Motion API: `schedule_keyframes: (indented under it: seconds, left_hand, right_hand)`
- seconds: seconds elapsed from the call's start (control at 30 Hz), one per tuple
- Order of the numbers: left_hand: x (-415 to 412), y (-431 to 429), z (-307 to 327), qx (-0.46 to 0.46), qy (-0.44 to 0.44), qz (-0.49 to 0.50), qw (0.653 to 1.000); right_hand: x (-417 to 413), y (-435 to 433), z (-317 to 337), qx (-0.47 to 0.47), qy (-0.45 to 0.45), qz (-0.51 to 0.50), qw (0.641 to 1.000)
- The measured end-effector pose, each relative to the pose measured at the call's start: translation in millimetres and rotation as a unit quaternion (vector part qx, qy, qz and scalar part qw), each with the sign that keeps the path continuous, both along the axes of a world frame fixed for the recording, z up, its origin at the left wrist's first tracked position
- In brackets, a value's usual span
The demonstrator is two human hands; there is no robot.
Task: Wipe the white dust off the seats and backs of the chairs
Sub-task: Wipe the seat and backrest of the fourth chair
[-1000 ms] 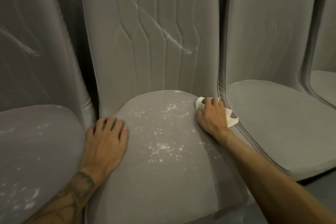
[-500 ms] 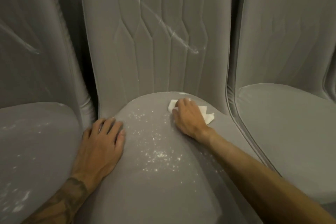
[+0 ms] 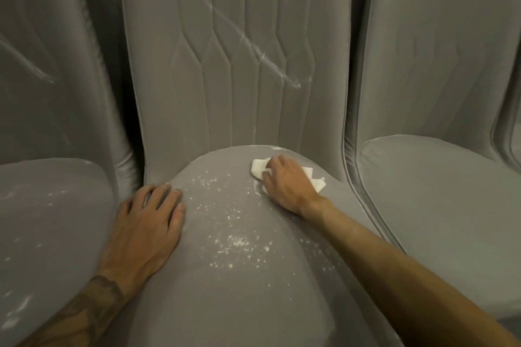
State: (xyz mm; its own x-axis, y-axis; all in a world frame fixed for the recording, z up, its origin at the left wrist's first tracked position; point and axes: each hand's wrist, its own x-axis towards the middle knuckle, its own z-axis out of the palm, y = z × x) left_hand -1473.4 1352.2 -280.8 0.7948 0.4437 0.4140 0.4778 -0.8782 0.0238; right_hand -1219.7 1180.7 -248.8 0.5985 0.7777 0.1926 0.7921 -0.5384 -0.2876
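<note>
White dust (image 3: 239,242) lies scattered as fine specks across the centre of the middle seat (image 3: 239,304), in the lower middle of the frame, thickest just below centre. A diagonal white streak (image 3: 253,45) crosses the quilted middle backrest (image 3: 197,36) from upper centre down toward the right.

Your right hand (image 3: 284,187) rests at the rear right of that seat, just below the foot of the backrest. Its fingers are curled down over a folded white cloth (image 3: 258,167) and press it against the upholstery; the cloth shows on both sides of the hand.

Your left hand (image 3: 146,222) lies palm down on the left edge of the same seat, fingers straight and slightly apart, holding nothing. A tattooed forearm (image 3: 84,315) leads to it from the lower left corner.

The left chair seat (image 3: 50,220), at the left edge of the frame, carries white smears (image 3: 17,315) near the lower left corner, and its back bears a faint diagonal mark (image 3: 28,65). The right chair seat (image 3: 437,191) fills the right side of the frame.
</note>
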Motion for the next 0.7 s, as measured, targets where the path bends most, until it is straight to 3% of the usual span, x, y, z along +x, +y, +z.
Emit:
schedule_keyframes:
  seconds: [0.2, 0.43, 0.63, 0.7]
  left_hand:
    - [-1.5, 0.5, -0.8, 0.018, 0.021, -0.008, 1.0]
    - [0.6, -1.5, 0.4, 0.001, -0.01, -0.003, 1.0]
    - [2.0, 0.7, -2.7, -0.001, -0.03, 0.003, 1.0]
    - [2.3, -1.7, 0.3, -0.005, -0.026, 0.006, 1.0]
  right_hand:
    - [26.0, -3.2, 4.1, -0.066, -0.061, -0.18, 0.979]
    - [-18.9, 6.9, -1.0, -0.006, -0.019, 0.027, 0.999]
    - [30.1, -16.4, 3.7, -0.061, -0.038, -0.165, 0.984]
    - [13.0, -2.0, 1.8, -0.06, -0.051, -0.181, 0.98]
